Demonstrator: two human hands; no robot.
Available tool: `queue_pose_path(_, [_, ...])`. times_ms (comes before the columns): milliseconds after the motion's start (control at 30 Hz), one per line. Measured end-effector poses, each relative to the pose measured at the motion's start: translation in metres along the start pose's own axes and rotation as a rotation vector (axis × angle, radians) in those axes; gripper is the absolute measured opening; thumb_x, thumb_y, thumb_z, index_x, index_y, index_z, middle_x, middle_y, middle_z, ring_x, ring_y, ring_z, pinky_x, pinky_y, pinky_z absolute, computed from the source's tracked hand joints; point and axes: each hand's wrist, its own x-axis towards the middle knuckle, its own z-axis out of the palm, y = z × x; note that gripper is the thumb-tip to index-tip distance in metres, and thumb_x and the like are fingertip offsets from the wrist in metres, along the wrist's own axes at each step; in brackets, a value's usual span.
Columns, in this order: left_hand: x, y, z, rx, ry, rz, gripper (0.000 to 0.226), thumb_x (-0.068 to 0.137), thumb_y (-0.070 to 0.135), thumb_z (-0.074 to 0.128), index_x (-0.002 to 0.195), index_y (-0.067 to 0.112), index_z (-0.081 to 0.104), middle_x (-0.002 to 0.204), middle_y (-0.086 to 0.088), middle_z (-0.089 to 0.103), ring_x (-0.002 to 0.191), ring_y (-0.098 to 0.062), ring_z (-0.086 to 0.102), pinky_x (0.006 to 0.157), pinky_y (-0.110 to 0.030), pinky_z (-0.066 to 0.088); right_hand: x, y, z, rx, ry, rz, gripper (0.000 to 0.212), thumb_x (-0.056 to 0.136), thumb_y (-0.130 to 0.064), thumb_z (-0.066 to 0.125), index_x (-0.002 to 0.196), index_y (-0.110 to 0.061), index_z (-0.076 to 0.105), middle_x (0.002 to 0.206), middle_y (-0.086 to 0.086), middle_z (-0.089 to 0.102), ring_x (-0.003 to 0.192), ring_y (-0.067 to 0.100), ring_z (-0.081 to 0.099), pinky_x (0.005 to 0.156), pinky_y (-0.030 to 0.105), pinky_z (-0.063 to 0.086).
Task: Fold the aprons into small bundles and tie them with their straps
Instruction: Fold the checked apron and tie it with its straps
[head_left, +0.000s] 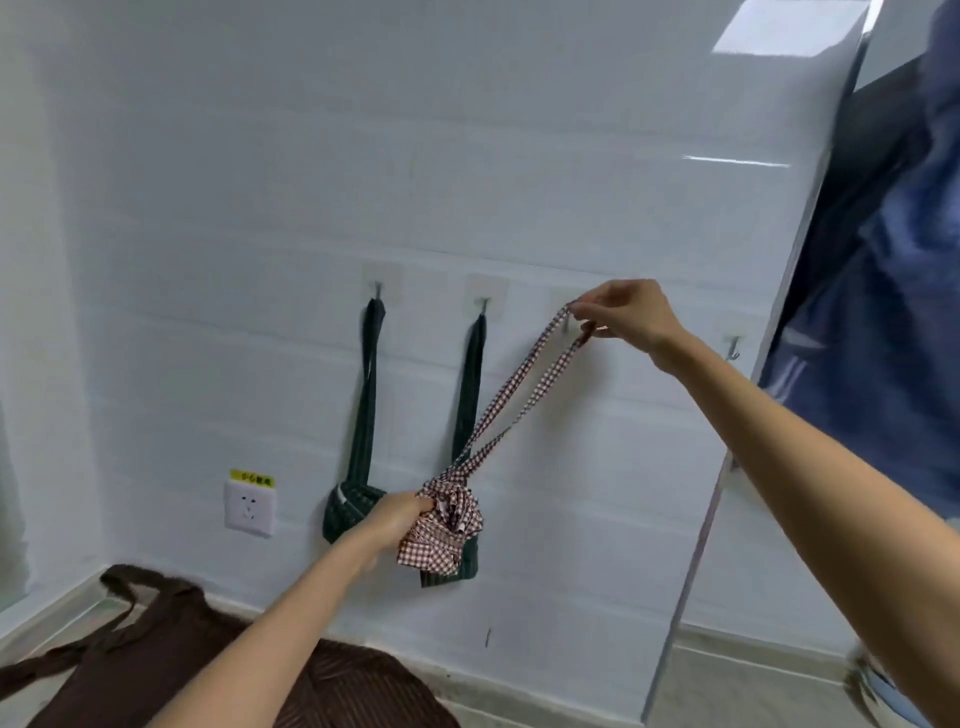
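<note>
A red-and-white checked apron bundle (444, 525) hangs in front of the white wall, gripped from the left by my left hand (395, 522). Its looped strap (524, 384) runs up and right to my right hand (623, 312), which pinches the top of the loop right at a wall hook. Two dark green apron bundles hang by their straps from hooks: one (350, 512) behind my left hand, the other (457, 564) partly hidden behind the checked bundle. A brown striped apron (156, 639) lies spread out at the bottom left.
A bare hook (733, 348) sits on the wall right of my right hand. A wall socket (249, 506) with a yellow label is at the left. A glass or metal-edged panel (737, 415) stands at the right, with blue fabric (883, 312) behind it.
</note>
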Motion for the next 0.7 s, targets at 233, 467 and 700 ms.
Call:
queue_pose_path(233, [0.036, 0.006, 0.025, 0.026, -0.117, -0.049, 0.019, 0.096, 0.016, 0.046, 0.108, 0.008, 0.058, 0.095, -0.007, 0.063, 0.076, -0.012, 0.058, 0.063, -0.018, 0.045, 0.039, 0.017, 0.006, -0.451, 0.181, -0.209, 0.011, 0.066, -0.024, 0.078, 0.076, -0.023, 0.073, 0.065, -0.008, 0.062, 0.067, 0.009, 0.059, 0.059, 0.023, 0.041])
queue_pose_path(467, [0.048, -0.006, 0.036, 0.089, -0.172, -0.066, 0.012, 0.096, 0.014, 0.046, 0.089, 0.011, 0.055, 0.083, -0.004, 0.059, 0.069, -0.011, 0.054, 0.055, -0.014, 0.045, 0.026, 0.035, 0.018, -0.692, 0.208, -0.331, 0.011, 0.081, -0.023, 0.07, 0.089, -0.02, 0.076, 0.086, 0.001, 0.068, 0.082, 0.023, 0.061, 0.066, 0.031, 0.044])
queue_pose_path(700, [0.042, -0.009, 0.047, 0.163, -0.27, -0.05, 0.014, 0.097, 0.015, 0.047, 0.084, 0.015, 0.053, 0.082, 0.001, 0.058, 0.069, -0.006, 0.052, 0.048, -0.006, 0.043, -0.011, 0.07, 0.037, -0.368, 0.337, -0.269, 0.027, 0.089, -0.016, 0.055, 0.112, -0.025, 0.067, 0.089, -0.006, 0.065, 0.069, 0.012, 0.063, 0.063, 0.026, 0.047])
